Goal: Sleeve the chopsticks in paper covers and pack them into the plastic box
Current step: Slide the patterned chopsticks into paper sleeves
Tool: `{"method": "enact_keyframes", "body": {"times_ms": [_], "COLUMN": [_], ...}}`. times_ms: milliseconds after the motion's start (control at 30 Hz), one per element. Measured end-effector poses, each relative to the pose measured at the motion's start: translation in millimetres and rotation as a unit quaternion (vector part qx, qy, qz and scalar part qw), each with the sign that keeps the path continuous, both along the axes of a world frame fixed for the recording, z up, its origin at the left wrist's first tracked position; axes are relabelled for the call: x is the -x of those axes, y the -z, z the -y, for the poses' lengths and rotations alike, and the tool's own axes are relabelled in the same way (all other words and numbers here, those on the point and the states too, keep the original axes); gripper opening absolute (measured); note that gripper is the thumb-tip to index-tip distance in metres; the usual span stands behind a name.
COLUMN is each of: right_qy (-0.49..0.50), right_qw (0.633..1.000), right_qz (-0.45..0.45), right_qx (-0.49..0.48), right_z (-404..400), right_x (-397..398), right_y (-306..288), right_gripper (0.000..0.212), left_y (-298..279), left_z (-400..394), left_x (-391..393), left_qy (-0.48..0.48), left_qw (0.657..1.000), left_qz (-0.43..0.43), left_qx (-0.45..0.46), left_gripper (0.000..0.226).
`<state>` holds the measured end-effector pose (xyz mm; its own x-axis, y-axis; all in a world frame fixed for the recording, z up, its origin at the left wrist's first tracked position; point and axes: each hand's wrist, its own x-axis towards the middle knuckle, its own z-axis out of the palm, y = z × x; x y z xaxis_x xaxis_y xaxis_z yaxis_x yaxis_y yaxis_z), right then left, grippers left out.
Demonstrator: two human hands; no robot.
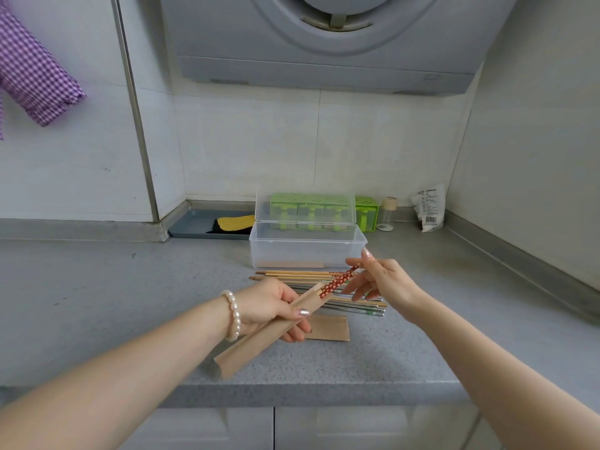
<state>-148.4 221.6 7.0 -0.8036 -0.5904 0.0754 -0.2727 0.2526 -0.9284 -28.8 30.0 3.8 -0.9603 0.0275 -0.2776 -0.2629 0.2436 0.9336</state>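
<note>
My left hand (271, 305) grips a brown paper sleeve (256, 344) held aslant above the counter. A pair of chopsticks with red patterned tops (337, 282) sticks out of the sleeve's upper end. My right hand (383, 280) pinches the top of those chopsticks with thumb and forefinger. Behind them lie several loose wooden and metal chopsticks (302, 276) on the counter. The clear plastic box (306, 246) stands open at the back, with a sleeved pair lying on its floor. More paper sleeves (331, 329) lie flat under my left hand.
A green holder (367, 212) stands behind the box's raised lid. A small jar (388, 211) and a white packet (428, 207) sit at the back right. A grey tray with a yellow cloth (233, 220) is at the back left. The counter edge (292, 389) runs near me.
</note>
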Motion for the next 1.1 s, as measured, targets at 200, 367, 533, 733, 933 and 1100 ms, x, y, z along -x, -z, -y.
{"method": "enact_keyframes", "body": {"times_ms": [200, 367, 533, 733, 933, 1100], "right_qy": [-0.023, -0.027, -0.03, -0.054, -0.042, 0.086], "right_qw": [1.0, 0.999, 0.997, 0.998, 0.977, 0.939], "right_qz": [-0.002, -0.005, -0.029, -0.003, 0.153, 0.184], "right_qx": [-0.004, -0.027, -0.066, -0.028, 0.145, 0.279], "right_z": [6, 7, 7, 5, 5, -14], "right_x": [-9, -12, -14, -13, -1, 43], "right_y": [4, 6, 8, 11, 18, -10], "right_gripper": [0.046, 0.039, 0.038, 0.026, 0.027, 0.028], "left_y": [-2, -3, -2, 6, 3, -18], "left_z": [-2, 1, 6, 8, 5, 31], "left_x": [3, 2, 3, 5, 13, 29], "left_qy": [0.0, 0.005, 0.02, 0.054, 0.045, -0.099], "left_qw": [1.0, 1.0, 0.999, 0.998, 0.997, 0.994], "left_qz": [0.0, 0.007, 0.02, 0.028, 0.028, -0.021], "left_qx": [-0.002, 0.007, 0.014, -0.004, -0.054, -0.026], "left_gripper": [0.008, 0.007, 0.008, 0.008, 0.011, 0.049]}}
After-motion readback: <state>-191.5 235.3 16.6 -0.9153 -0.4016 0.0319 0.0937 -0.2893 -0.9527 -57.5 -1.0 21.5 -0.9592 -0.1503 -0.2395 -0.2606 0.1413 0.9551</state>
